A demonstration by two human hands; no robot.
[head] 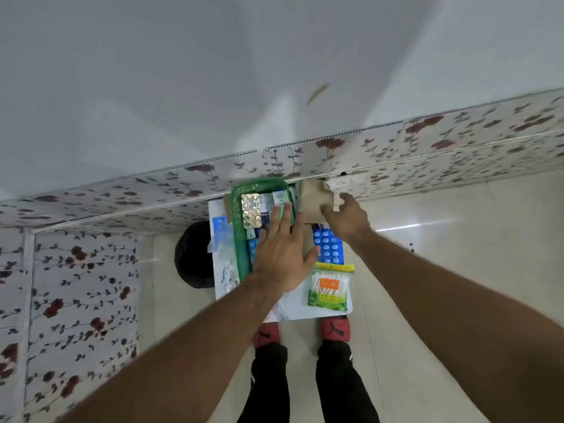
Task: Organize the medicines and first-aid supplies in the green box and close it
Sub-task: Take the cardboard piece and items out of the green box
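Pills are being packed.
The flat left hand (282, 254) is spread inside the green plastic box (236, 203); just right, a brown paper packet (314, 196) seems gripped by the right hand (346, 219).

Floral-patterned wall panels (427, 138) with dark red flowers, running across the middle and down the left side. Plain white wall (213, 71) above. Glossy cream floor tiles (442, 224) on the right. Small white table (293, 306) near the centre. Round black object (190, 254) just beside its left edge, on the floor. Red shoes (334, 328) and black trousers (335, 383) below the table.
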